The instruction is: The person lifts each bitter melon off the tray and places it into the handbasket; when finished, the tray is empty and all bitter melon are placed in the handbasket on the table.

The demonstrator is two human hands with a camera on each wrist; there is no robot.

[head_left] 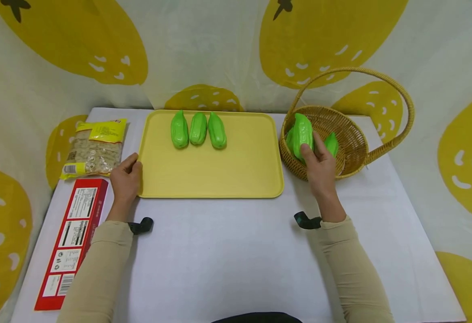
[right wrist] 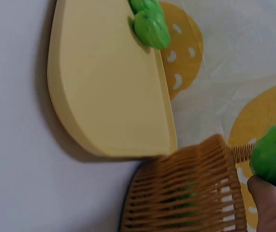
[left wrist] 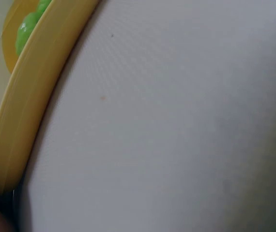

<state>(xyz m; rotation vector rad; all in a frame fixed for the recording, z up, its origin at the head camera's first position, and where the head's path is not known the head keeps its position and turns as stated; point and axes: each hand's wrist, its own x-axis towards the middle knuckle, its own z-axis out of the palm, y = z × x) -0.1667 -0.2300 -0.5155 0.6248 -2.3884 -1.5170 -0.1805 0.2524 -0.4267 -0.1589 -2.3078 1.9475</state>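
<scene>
My right hand (head_left: 322,172) holds a bright green, lumpy bitter melon (head_left: 302,130) between thumb and fingers, over the left part of a wicker basket (head_left: 351,134). In the right wrist view the held melon (right wrist: 273,154) stands above the basket's rim. Another green melon (head_left: 331,144) shows inside the basket, and a green piece is partly hidden behind the held one. Three like melons (head_left: 198,128) lie side by side at the back of a yellow tray (head_left: 236,175). My left hand (head_left: 125,181) pinches the tray's left edge; its fingers are mostly cut off in the left wrist view.
The basket's tall arched handle (head_left: 409,107) rises at the right. A yellow-and-clear food bag (head_left: 98,150) lies left of the tray, with a long red box (head_left: 72,242) in front of it beside my left forearm. A patterned curtain (head_left: 203,45) hangs behind the white-covered table (head_left: 228,255).
</scene>
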